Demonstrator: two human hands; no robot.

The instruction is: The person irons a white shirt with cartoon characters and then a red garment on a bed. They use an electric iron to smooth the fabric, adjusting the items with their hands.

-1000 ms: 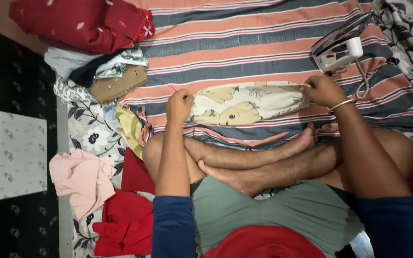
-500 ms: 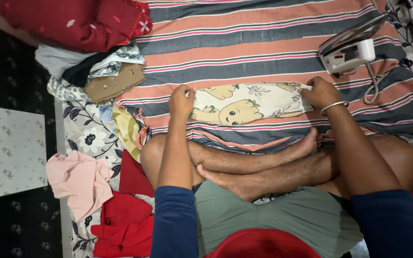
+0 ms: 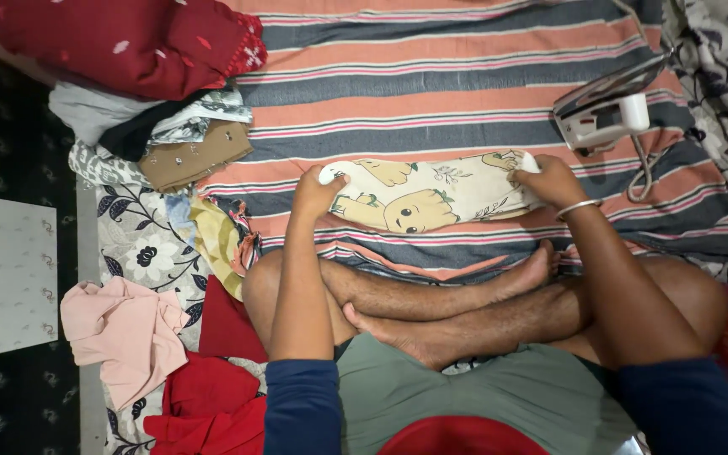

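Floor: dark patterned floor is seen at the far left, with a pale patterned mat point(image 3: 3, 274) laid on it.
Loose clothes: a pink garment point(image 3: 124, 337) and a red garment point(image 3: 212, 404) are crumpled at the lower left, on a floral sheet point(image 3: 141, 253).
Stack: a pile of folded clothes point(image 3: 153, 126) is seen at the upper left, topped by a dark red patterned cloth point(image 3: 128, 42).
Bedding: a striped sheet point(image 3: 431, 93) in salmon, grey and white is spread across the middle.
Left hand: the left hand point(image 3: 318, 192) is curled closed, pinching the left end of the printed cloth.
Printed cloth: a cream cloth point(image 3: 431, 195) with cartoon figures is held flat on the striped sheet, just beyond the crossed bare legs point(image 3: 465, 307).
Right hand: the right hand point(image 3: 549, 179) is closed on the cloth's right end; a bangle is worn at the wrist.
Iron: a white clothes iron point(image 3: 604, 114) is set on the striped sheet, just beyond the right hand, its cord trailing beside it.
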